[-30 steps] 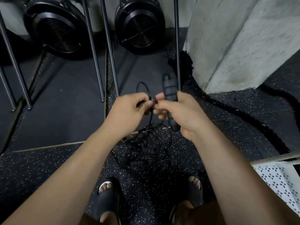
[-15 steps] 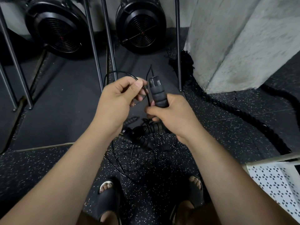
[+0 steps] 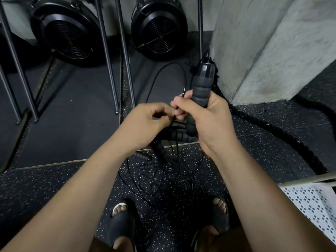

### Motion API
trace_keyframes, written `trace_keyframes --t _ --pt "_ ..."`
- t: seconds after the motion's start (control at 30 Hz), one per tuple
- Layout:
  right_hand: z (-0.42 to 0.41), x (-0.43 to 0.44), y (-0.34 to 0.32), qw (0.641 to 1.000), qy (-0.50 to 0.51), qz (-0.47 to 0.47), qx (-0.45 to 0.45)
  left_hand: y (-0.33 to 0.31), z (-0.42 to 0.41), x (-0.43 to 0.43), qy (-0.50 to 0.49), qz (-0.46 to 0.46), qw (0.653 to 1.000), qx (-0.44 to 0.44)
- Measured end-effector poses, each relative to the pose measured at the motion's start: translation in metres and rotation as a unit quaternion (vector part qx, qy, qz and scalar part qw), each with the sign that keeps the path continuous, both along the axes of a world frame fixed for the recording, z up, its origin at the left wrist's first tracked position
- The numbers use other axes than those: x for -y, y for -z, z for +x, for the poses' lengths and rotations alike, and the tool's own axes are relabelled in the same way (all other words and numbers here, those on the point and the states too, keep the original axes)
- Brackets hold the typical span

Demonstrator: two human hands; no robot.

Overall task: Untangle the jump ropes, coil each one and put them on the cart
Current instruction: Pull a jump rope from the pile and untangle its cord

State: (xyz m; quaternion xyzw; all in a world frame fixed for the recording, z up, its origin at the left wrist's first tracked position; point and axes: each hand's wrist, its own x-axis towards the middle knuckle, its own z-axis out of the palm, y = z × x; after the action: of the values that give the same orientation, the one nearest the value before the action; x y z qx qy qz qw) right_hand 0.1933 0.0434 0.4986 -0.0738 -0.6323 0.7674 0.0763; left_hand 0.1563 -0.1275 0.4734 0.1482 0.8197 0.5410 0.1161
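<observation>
Right hand (image 3: 205, 122) clenched tight round a black foam handle (image 3: 201, 88), holding it upright, glossy cap end on top, fingers wrapped across the front. Left hand (image 3: 145, 122) is just beside it, thumb and fingertips pinching a thin black cord (image 3: 184, 89) close to the other hand's knuckles. That cord climbs out of the pinch and arcs in a wide loop above both hands before dropping back down. Under the hands hangs the tangle (image 3: 179, 137): several more ribbed foam handles bunched and crossed at odd angles, thin cords spilling from them in loose rings towards the speckled floor (image 3: 72, 182). Whether the lowest handles touch the floor, I cannot tell. Those rings lie between two feet in dark slides, one slide (image 3: 120, 226) at the left, the other (image 3: 220, 217) at the right. Out past the hands, a plain dark mat (image 3: 72, 115) meets the floor along a pale edge strip, and slanted metal legs (image 3: 125, 60) stand on it. At the mat's far edge sit two round black fans (image 3: 71, 31), side by side against the wall. Over on the right rises a grey concrete pillar (image 3: 272, 42), and a thick black rope (image 3: 272, 131) snakes from its base across the floor. Down at the floor's near right corner, a white patterned panel (image 3: 312, 202) shows under a metal rail (image 3: 309, 179).
</observation>
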Motion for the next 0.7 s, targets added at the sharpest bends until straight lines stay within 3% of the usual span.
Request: trace_keyframes --t 0.17,0.33,0.53,0.7 --pt "0.0 -0.003 -0.006 0.999 0.0 -0.05 0.003 0.003 0.0 0.002 0.02 -0.052 0.998 -0.04" --pt "0.002 -0.003 -0.006 0.999 -0.01 -0.033 0.018 0.004 0.001 -0.001 0.015 -0.135 0.982 -0.129" --pt "0.0 -0.007 -0.005 1.0 0.004 -0.015 0.007 0.006 -0.004 0.001 0.033 -0.232 0.962 -0.14" --pt "-0.001 -0.012 -0.004 1.0 0.011 0.008 -0.003 0.006 -0.007 0.007 0.006 -0.218 0.964 -0.155"
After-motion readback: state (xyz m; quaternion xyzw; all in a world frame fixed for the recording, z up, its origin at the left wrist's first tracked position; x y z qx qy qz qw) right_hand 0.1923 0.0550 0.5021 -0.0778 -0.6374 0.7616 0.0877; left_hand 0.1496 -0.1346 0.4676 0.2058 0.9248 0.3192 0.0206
